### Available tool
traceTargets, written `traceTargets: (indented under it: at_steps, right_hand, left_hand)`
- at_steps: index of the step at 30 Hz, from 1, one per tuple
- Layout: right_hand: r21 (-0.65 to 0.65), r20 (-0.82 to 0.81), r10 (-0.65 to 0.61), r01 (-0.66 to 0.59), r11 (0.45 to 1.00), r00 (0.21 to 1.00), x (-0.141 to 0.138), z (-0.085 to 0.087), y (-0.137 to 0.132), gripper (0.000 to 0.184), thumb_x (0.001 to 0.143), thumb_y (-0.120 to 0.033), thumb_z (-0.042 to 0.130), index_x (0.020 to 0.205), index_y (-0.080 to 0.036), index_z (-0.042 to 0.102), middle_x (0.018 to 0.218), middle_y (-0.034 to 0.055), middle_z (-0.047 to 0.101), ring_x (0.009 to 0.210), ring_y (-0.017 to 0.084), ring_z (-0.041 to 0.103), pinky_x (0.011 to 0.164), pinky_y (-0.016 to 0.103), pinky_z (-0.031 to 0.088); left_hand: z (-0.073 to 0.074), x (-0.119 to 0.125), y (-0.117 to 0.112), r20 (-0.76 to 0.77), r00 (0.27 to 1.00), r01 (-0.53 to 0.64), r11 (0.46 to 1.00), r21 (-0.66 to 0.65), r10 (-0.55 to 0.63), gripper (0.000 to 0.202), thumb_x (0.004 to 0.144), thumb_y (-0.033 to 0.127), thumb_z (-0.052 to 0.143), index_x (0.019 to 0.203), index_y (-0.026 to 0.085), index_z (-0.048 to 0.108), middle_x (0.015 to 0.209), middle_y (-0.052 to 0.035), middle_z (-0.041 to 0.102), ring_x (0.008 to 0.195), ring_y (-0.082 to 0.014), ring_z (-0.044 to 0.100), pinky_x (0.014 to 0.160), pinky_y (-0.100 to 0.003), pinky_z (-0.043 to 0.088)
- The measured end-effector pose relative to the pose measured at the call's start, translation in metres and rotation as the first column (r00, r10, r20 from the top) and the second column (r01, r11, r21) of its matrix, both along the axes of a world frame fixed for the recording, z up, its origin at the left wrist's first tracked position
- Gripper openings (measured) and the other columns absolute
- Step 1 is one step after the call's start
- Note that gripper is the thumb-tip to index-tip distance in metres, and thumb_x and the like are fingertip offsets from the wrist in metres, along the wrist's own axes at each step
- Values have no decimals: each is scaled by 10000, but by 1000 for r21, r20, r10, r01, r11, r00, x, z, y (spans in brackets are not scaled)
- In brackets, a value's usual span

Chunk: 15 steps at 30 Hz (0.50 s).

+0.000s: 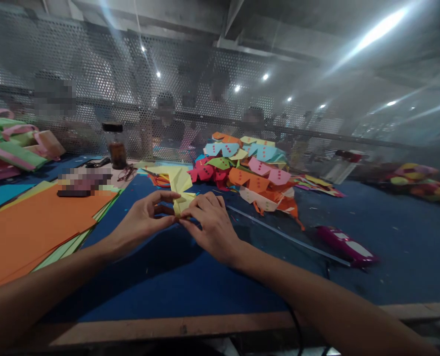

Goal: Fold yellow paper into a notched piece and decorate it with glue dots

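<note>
A folded piece of pale yellow paper point(180, 180) is held up over the blue table by both hands. My left hand point(145, 215) pinches its left side between thumb and fingers. On the right edge and lower part, my right hand point(212, 225) grips it, back of the hand toward me. The fingers hide some of the paper's lower folds. Just beyond the hands lies a heap of folded paper shapes point(249, 180) in orange, pink, blue and cream, several with red dots.
Orange paper sheets point(37, 227) are stacked at left. A purple glue gun-like tool point(348, 246) lies at right, near a pale strip point(279, 230). A dark-lidded jar point(116, 148) stands at the back before a perforated metal screen point(138, 104). Folded paper boxes point(19, 148) sit far left.
</note>
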State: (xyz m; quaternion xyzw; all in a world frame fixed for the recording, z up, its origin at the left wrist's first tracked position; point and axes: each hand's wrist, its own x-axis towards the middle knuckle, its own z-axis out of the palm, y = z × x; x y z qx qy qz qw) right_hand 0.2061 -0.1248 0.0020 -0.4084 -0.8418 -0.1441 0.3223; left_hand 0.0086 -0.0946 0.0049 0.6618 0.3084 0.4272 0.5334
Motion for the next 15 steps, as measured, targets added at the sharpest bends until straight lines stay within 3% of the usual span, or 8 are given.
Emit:
traceTargets:
  at_steps: [8,15]
  right_hand:
    - [24,95,-76,74,997,993,-2,1,-2,139,949,-296,625,882,-182,667,959,48,657,960,238,486,821,385,320]
    - [3,70,-69,69,998,995,-3,0,-2,178,959,-376,618,974,-201,646,993,47,666,965,241,500,826,392,320]
  left_hand:
    - [-1,3,2,-8,999,-34,999,36,34,414,761,302,772,1135,194,631,1013,-54,745,884,-208,712,791,-339,561]
    - [-3,2,4,8,995,-96,995,8,96,339,761,309,766,1062,187,671,1044,-31,721,857,-180,698,781,-310,545]
